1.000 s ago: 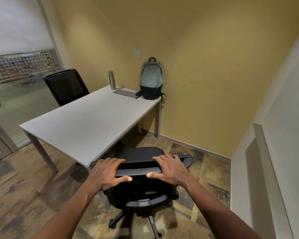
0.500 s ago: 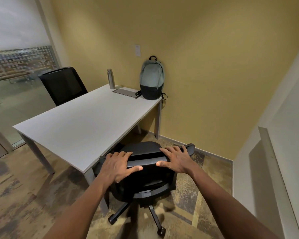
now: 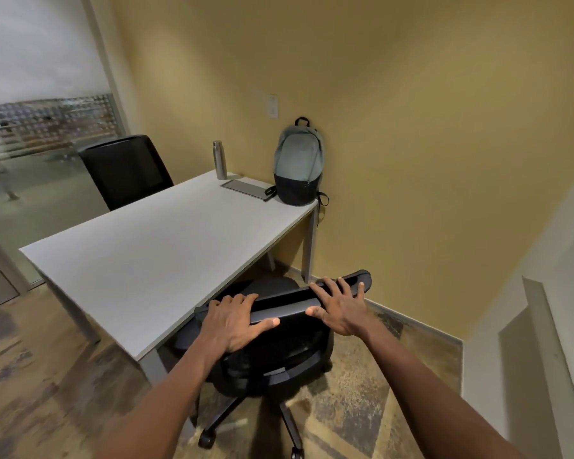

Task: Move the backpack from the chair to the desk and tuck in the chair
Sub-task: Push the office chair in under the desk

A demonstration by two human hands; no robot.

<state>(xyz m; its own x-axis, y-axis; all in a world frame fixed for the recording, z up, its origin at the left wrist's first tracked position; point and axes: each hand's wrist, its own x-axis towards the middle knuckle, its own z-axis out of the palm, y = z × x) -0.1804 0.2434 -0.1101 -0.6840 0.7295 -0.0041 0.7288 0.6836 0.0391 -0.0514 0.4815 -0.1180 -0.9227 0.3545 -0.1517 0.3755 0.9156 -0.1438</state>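
Observation:
A grey-green backpack with a black base stands upright on the far right corner of the white desk, leaning on the yellow wall. The black office chair stands at the desk's near right side, its seat partly under the desktop. My left hand grips the left part of the chair's backrest top, thumb on the near side. My right hand lies on the right part of the same top edge, fingers spread over it.
A steel bottle and a flat grey laptop sit on the desk near the backpack. A second black chair stands behind the desk's far side. A glass partition is at left, a white wall at right.
The chair has rolled forward and further under the desk with both hands on its backrest. My view has come closer to the desk.

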